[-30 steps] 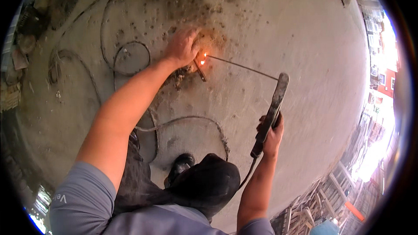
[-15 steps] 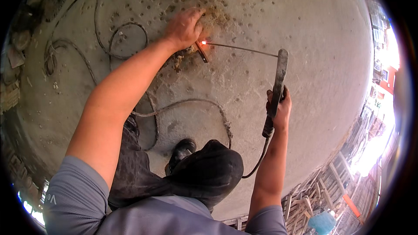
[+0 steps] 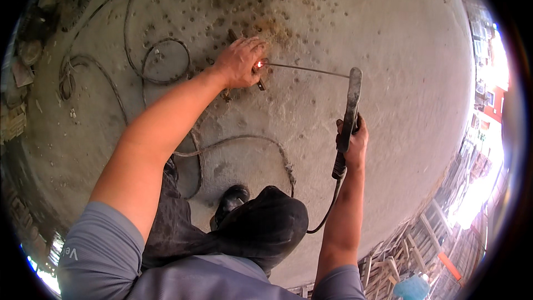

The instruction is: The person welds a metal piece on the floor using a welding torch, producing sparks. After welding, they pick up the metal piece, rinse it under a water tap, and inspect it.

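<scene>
My right hand (image 3: 355, 144) grips a dark welding electrode holder (image 3: 351, 111) with its cable running down from the handle. A thin welding rod (image 3: 311, 70) sticks out leftward from the holder's top. At the rod's far tip a bright glow (image 3: 259, 64) burns, beside a small rusty metal bar (image 3: 262, 85) on the ground. My left hand (image 3: 241, 62) is spread over the bar with fingers stretched, right next to the glow. It hides the middle of the bar; one end shows beyond the hand and one end nearer me. Whether the palm touches the bar is hidden.
Looped cables (image 3: 166, 61) lie on the pitted concrete floor (image 3: 400, 39) at the left. Another cable (image 3: 250, 138) curves in front of my shoe (image 3: 232, 197). Wooden pieces and a blue object (image 3: 412, 287) are at the lower right. Clutter lines the left edge.
My left hand has come nearer to me, over the bar and close to the glow, uncovering the bar's far end. The rod's tip stays at the bar, and the view has shifted slightly.
</scene>
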The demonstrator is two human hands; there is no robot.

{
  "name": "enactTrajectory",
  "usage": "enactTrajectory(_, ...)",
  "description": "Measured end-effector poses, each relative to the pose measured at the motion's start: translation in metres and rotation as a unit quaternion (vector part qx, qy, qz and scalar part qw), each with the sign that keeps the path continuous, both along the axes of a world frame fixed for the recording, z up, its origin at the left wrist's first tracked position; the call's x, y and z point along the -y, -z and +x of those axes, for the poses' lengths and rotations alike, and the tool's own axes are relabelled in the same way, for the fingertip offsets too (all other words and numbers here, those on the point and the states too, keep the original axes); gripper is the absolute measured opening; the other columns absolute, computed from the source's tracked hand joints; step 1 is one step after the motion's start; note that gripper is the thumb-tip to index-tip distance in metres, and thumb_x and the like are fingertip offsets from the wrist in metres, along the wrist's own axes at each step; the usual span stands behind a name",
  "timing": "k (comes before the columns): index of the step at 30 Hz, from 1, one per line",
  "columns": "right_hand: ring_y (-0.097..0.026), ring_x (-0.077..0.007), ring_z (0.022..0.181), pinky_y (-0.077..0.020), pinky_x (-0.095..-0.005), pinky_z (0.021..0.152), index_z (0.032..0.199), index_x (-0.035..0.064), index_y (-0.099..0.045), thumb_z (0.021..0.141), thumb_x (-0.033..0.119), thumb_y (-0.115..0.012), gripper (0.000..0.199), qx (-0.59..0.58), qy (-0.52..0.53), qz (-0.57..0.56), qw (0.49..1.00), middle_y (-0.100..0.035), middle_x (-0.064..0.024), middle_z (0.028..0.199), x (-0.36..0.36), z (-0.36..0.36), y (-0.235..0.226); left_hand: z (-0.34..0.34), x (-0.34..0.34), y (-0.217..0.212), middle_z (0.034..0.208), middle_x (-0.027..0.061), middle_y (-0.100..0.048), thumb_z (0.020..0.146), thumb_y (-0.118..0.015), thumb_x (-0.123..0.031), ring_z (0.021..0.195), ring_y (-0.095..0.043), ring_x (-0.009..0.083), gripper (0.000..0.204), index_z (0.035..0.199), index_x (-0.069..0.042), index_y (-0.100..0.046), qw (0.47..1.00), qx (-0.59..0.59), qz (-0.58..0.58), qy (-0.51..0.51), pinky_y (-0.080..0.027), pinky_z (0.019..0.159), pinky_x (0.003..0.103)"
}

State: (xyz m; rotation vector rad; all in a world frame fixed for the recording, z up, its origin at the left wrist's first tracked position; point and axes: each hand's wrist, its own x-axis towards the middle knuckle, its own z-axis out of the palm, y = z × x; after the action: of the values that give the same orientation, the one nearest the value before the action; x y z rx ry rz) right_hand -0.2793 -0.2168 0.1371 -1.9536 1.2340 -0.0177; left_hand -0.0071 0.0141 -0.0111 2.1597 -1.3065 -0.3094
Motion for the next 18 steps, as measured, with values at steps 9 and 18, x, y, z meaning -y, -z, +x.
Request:
enactTrajectory(9,-0.059,-0.0134,0.08,-0.0492,-0.0303,0.072,0.126,-0.0053,-0.057,0.082,0.027,-0.08,0.059,-0.016,-0.009,-0.003,1.0,-0.065,-0.0066,0.092,-0.001,0.002,0.0,-0.006,0.001,0.01,0.151,0.0153,-0.044,0.083,-0.07,-0.034,0.142,-0.038,0.0297,0.072,0.143,-0.001,-0.046,0.996,-0.086,-0.005,0.033,-0.029,0.119,0.044)
enactTrajectory(18,-0.063,-0.018,0.093,-0.0516,-0.0348,0.079,0.139,0.0005,-0.048,0.086,0.066,-0.064,0.086,0.084,-0.108,0.056,0.989,-0.062,-0.0083,0.109,0.014,-0.015,0.016,-0.019,0.005,0.043,0.136,0.0144,-0.06,0.093,-0.057,-0.019,0.12,-0.061,0.0272,0.06,0.15,-0.01,-0.039,0.918,-0.321,0.232,0.001,-0.046,0.105,0.036)
